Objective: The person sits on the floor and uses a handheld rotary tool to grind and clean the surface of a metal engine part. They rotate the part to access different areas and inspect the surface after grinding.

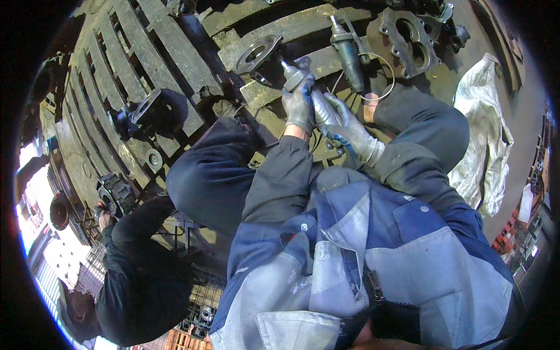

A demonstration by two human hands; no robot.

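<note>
Both my hands wear grey gloves with blue patches. My left hand (299,104) is wrapped round the front of a light grey die grinder (322,111). My right hand (353,131) grips its rear body. The tool's narrow tip points away from me, toward a round metal flange (255,55) with a central hole, at the pallet's edge. Between tip and flange I cannot make out whether they touch. A second, dark green die grinder (348,58) lies just beyond my right hand, its thin pale cable (392,73) looping beside my knee.
Wooden pallets (125,58) stretch ahead and left, bearing another metal flange part (154,108) and a small ring (154,158). A large metal housing plate (410,44) lies far right. A whitish cloth sack (483,134) is at right. At left a co-worker (146,268) handles a dark casting (116,195).
</note>
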